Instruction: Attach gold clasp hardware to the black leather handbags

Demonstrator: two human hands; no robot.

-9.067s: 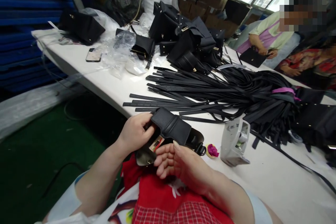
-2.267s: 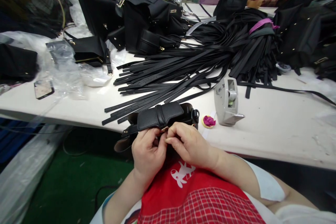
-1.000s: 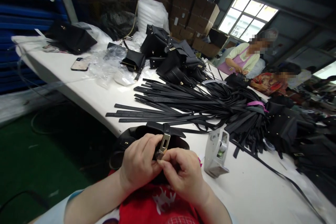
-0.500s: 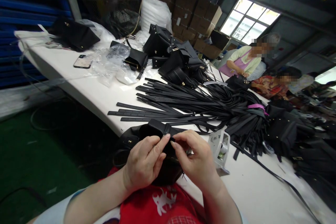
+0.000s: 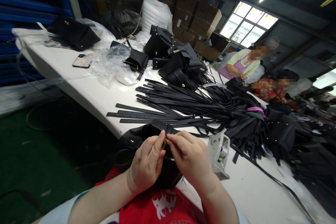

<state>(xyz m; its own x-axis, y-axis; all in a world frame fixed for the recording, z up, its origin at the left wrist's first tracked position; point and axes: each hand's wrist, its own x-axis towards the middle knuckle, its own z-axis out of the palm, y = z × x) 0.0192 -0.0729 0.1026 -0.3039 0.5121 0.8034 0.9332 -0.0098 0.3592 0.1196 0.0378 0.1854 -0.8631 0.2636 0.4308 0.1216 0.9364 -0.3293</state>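
A black leather handbag (image 5: pixel 131 135) rests at the table's near edge, against my lap. My left hand (image 5: pixel 147 161) is closed on the bag's black strap (image 5: pixel 160 126), its thumb and forefinger pressed together near the upper edge. Facing it, my right hand (image 5: pixel 191 154) pinches a small gold-coloured metal piece (image 5: pixel 165 141), perhaps a buckle, at the strap. Fingertips of both hands almost meet there and cover most of the piece. Below the hands, the bag's lower body is partly hidden.
A large bundle of black straps (image 5: pixel 183 101) spreads across the white table (image 5: pixel 91 94). A tape dispenser (image 5: pixel 219 154) stands right of my hands. Farther back are black bags (image 5: pixel 157 42), clear plastic wrap (image 5: pixel 112 64) and a phone (image 5: pixel 82 61). Co-workers (image 5: pixel 240 64) sit at the far right.
My right hand has moved slightly left, closer to my left fingertips. A gold-coloured piece now shows between the fingers, where a dark strap end showed before. The bag stays in place.
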